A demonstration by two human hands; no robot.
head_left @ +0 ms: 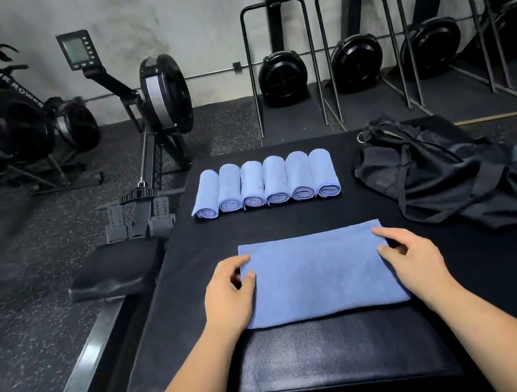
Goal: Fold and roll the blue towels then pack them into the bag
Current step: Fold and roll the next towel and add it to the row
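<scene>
Blue terry towel, folded into a flat rectangle [319, 275], lies on the near middle of the broad black padded counter [492, 275], its long axis running left to right and its long edges square to the person. To the right, well apart from it, a limp black fabric bag with straps and a metal zip pull [448, 183] sits crumpled on the same counter. At the far side, a row of six rolled blue towels [263, 182] lies side by side and touching, each roll's long axis pointing away from the person and its spiral end facing them.

Both bare forearms reach forward from the bottom of the view and angle slightly inward. The left hand [229, 291] rests on the flat towel's left short edge, palm down, with the thumb tip and forefinger tip on the cloth near the far left corner. The right hand [413, 258] mirrors it on the right short edge, its thumb and forefinger on the cloth by the far right corner. On both hands the fingers are loosely curved and relaxed, touching the towel and not closed around it.
</scene>
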